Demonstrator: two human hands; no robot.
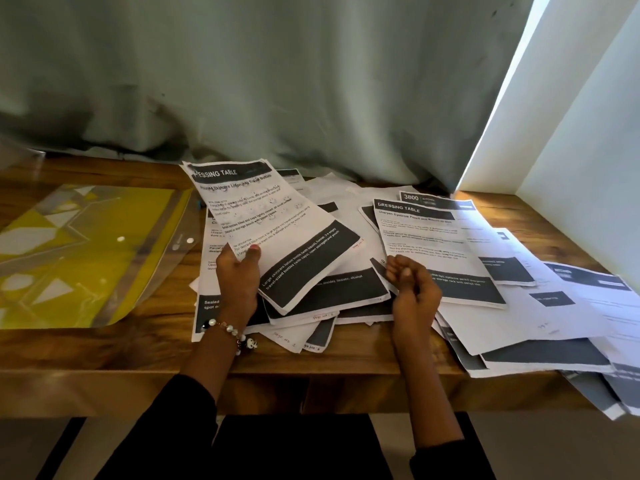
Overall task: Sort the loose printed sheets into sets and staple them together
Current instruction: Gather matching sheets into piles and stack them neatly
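Observation:
My left hand [238,276] grips the lower left edge of a thin set of printed sheets [273,223] headed "DRESSING TABLE", lifted and tilted above the pile. My right hand [412,289] hovers with fingers curled at the lower left corner of another "DRESSING TABLE" sheet [436,244]; whether it pinches that sheet I cannot tell. Many loose printed sheets [346,299] with dark header and footer bands lie overlapped across the wooden table [346,362]. No stapler is visible.
A clear plastic folder with yellow contents [79,251] lies at the left of the table. More sheets [568,327] spread to the right and overhang the front edge. A grey curtain [277,81] hangs behind; a white wall [588,133] stands at right.

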